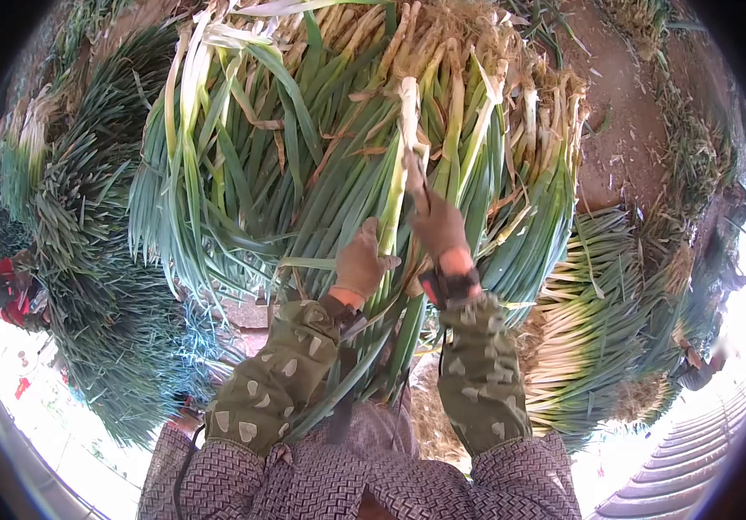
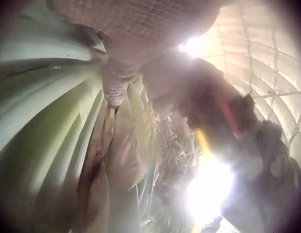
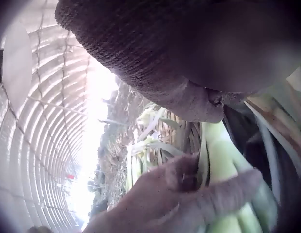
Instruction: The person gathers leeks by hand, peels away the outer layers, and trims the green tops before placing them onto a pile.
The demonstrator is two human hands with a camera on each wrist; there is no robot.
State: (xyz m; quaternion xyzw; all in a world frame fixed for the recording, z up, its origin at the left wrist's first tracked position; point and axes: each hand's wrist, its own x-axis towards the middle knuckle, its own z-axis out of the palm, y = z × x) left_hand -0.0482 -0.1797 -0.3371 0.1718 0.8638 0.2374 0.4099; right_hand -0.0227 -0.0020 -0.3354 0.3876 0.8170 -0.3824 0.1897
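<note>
In the head view my gloved left hand (image 1: pixel 363 263) grips a long green onion (image 1: pixel 394 184) around its green part, its pale shaft pointing away from me. Close to its right is my gloved right hand (image 1: pixel 441 230), fingers curled at a narrow brownish strip (image 1: pixel 418 184) that runs up along the shaft; I cannot tell whether it is a dry leaf or a tool. The right wrist view shows the left hand (image 3: pixel 189 199) wrapped around the onion's green stalk (image 3: pixel 221 155), the right glove (image 3: pixel 155 63) just above. Beneath both hands spreads a thick heap of green onions (image 1: pixel 330 182), roots facing away.
More green onions (image 1: pixel 104 243) are piled at the left, and another row (image 1: pixel 590 321) lies at the right, white ends toward me. Bare brown soil (image 1: pixel 620 113) shows at the upper right. A person in red (image 1: pixel 13 290) is at the far left. Curved sheeting (image 3: pixel 44 121) rises beyond.
</note>
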